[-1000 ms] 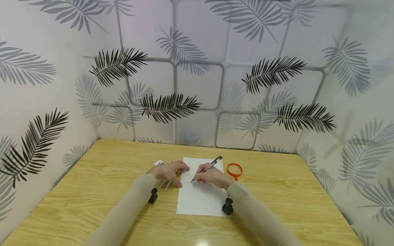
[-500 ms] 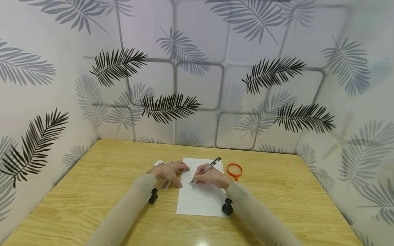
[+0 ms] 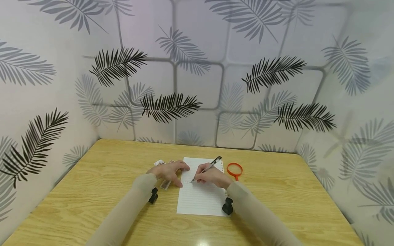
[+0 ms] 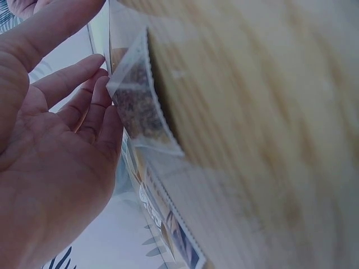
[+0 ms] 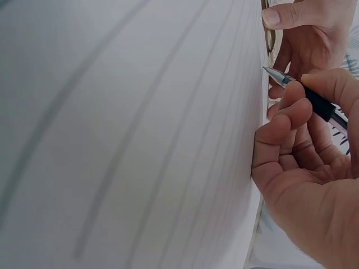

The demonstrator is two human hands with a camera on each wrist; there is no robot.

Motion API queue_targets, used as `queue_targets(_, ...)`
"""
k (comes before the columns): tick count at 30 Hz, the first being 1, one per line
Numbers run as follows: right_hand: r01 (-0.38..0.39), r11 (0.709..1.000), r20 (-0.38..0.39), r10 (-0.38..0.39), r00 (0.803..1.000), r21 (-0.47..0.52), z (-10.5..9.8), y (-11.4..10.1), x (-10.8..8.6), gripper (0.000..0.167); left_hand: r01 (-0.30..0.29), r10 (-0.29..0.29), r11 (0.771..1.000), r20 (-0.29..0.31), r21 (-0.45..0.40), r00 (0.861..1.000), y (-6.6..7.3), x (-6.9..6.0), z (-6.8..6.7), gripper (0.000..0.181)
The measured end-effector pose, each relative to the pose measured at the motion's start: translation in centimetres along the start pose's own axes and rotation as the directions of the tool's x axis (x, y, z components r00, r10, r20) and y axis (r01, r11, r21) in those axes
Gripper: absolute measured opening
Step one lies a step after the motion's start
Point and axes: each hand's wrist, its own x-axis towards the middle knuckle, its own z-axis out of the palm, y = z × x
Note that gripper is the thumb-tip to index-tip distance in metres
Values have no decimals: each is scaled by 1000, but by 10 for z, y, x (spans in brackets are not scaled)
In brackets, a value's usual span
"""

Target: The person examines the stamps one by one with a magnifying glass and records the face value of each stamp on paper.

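My right hand (image 3: 212,176) pinches a pen (image 3: 212,164) with a black grip, its tip down at a lined sheet of paper (image 3: 200,201). Faint marks show on the sheet just left of the tip. In the right wrist view the pen (image 5: 317,102) has a metal point that meets the paper (image 5: 140,134). My left hand (image 3: 168,171) rests at the sheet's left edge, its fingers spread and relaxed, gripping nothing. Partly under and beside it lie stamp-like pieces with serrated edges; one stamp (image 4: 143,101) curls up from the table in the left wrist view.
A red-rimmed magnifying glass (image 3: 235,169) lies just right of the paper. The wooden table (image 3: 92,184) extends around both arms. Walls with a leaf pattern (image 3: 197,85) stand at its back and sides. A black wrist device (image 3: 227,206) is on the right wrist.
The pen tip has shifted slightly over the same written line, first down and left, then back up and right. My left hand and the paper stay in place.
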Motion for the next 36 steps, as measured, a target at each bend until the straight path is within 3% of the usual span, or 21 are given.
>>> queue_targets(10,14,1000,35,-14,999,-2,-1,2,1,14,8,-8,1000,8,-9,1000,0,0,1,72)
queue_targets(29,-6,1000,35,6,999,17,-4,2,6,16,-1,1,1000,4,11,1000,1,0,0,73)
queue_targets(36,-29,993,-1,29,1000,116,-7,4,5,15,14,-13,1000,-10,15,1000,-1,1,1,72)
